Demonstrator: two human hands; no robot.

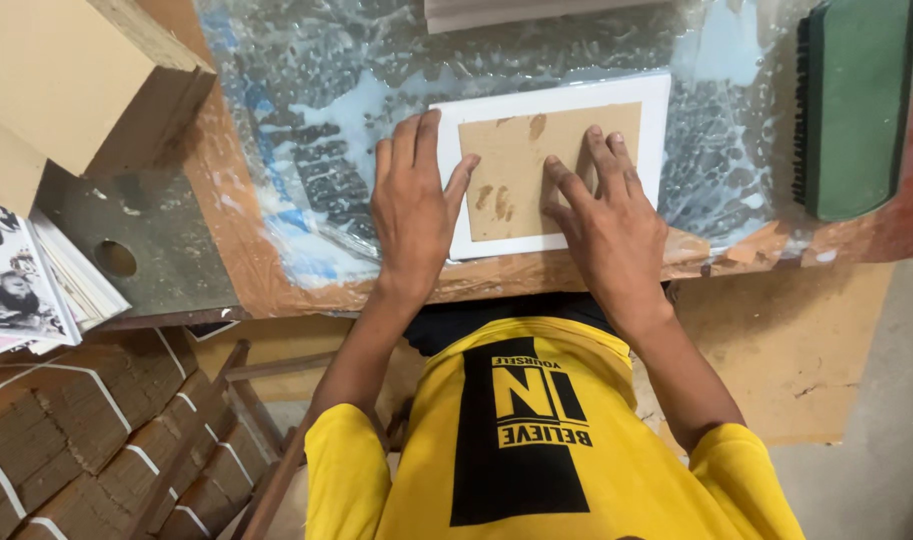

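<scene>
The left hand [412, 210] is lying flat, fingers spread, across the left edge of a tan rectangular cardboard panel [521, 160], which is sitting on a larger white rectangular paper sheet [551, 165]; the right hand [606, 225] is pressing down just beside it, fingers splayed over the panel's right part; both hands are open and gripping nothing, thumbs near but apart; the sheet is resting on a glue-smeared clear plastic cover [316, 100] over the brown wooden workbench [236, 250]; a green-backed brush [851, 105] is lying at the far right; printed cards [26, 285] are stacking up at the left, above strapped bundles of brown board [86, 430].
</scene>
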